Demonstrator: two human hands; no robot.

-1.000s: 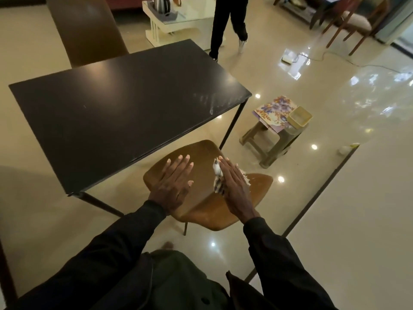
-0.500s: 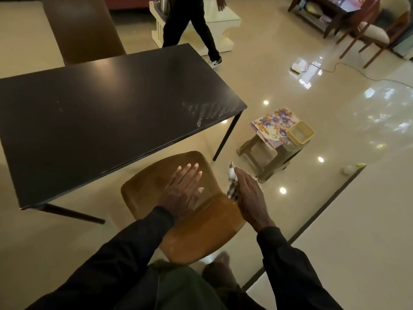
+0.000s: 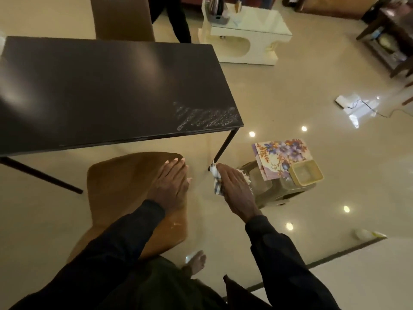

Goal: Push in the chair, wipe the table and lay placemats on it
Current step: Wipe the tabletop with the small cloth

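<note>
A brown chair [image 3: 125, 189] stands just in front of the dark rectangular table [image 3: 100, 86], its front edge close to the table's near edge. My left hand [image 3: 172, 182] rests flat on the chair's right side, fingers straight. To the right of the chair, my right hand [image 3: 234, 191] hovers over the floor and pinches a white patterned cloth [image 3: 216, 182] under the palm. Floral placemats [image 3: 279, 153] lie on a low stool [image 3: 274, 193] to the right. Smear marks show on the table's near right corner [image 3: 205, 118].
A yellow tub [image 3: 306, 175] sits on the placemats. A second brown chair [image 3: 123, 16] stands at the table's far side, a person's legs [image 3: 178, 21] beside it. A white side table [image 3: 243, 43], dark furniture [image 3: 391, 41] and a cabled power strip [image 3: 342, 101] lie beyond.
The chair has slid left and closer to the table under my left hand. My right hand with the cloth has come off the chair. The person behind walked left.
</note>
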